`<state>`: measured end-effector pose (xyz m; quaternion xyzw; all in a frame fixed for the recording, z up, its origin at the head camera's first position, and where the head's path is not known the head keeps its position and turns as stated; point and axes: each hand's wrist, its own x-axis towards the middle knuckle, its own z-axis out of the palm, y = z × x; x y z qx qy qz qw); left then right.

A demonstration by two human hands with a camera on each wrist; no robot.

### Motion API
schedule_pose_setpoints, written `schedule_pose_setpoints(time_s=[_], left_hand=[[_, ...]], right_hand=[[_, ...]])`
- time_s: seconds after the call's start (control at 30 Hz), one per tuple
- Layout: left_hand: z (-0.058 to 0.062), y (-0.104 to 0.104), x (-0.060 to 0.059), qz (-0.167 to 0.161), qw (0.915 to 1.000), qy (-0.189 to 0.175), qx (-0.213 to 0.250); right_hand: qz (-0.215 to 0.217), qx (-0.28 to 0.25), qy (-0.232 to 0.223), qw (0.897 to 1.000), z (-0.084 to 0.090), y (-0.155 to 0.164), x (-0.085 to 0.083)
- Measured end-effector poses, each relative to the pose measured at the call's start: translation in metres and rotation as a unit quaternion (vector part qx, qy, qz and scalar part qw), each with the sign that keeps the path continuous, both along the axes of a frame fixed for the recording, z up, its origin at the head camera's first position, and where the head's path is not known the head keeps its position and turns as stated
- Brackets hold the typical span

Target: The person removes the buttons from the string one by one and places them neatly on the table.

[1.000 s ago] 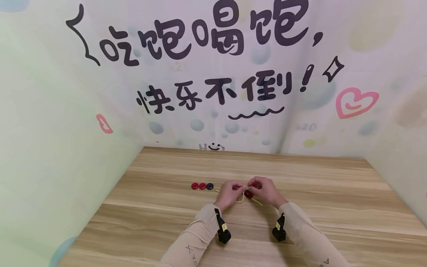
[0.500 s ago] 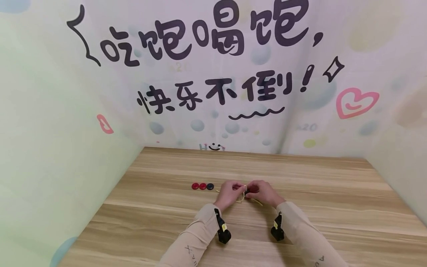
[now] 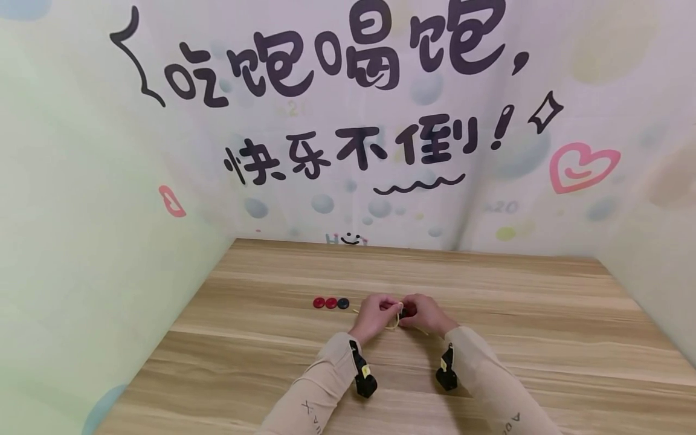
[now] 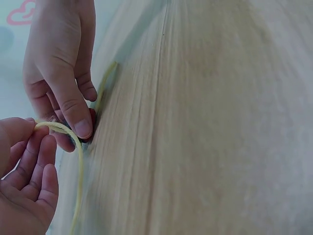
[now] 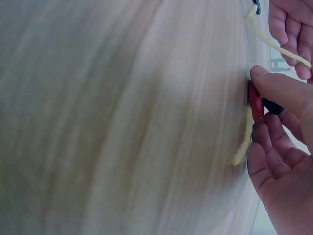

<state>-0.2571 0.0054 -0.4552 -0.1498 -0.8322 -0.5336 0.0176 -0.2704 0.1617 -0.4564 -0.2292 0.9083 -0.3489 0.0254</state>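
Head view: right hand (image 3: 426, 313) pinching red button (image 3: 407, 312) just above tabletop (image 3: 544, 326), left hand (image 3: 375, 314) pinching yellow cord (image 3: 393, 324), apparently steadying both for threading.

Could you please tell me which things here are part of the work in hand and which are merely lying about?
In hand:
- yellow cord, pinched by the left hand
- red button, held by the right hand

Lying about:
- two red buttons and a dark button in a row on the wooden table, left of the hands
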Motion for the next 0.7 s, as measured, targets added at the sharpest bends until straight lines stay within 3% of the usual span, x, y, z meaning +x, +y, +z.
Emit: schedule_pose_setpoints(time_s=[0.2, 0.43, 0.7], left_hand=[[-0.002, -0.0014, -0.0001, 0.003, 1.0, -0.002, 0.002], [-0.002, -0.0036, 0.0015, 0.005, 1.0, 0.002, 0.003], [-0.0031, -0.0059, 0.0024, 0.004, 1.0, 0.002, 0.002]], right_hand=[[-0.018, 0.003, -0.007, 1.0, -0.0018, -0.0006, -0.0003], [0.012, -0.017, 0.0, 1.0, -0.0017, 0.0011, 0.0011], [0.008, -0.033, -0.007, 0.999, -0.0001, 0.0012, 0.0021]])
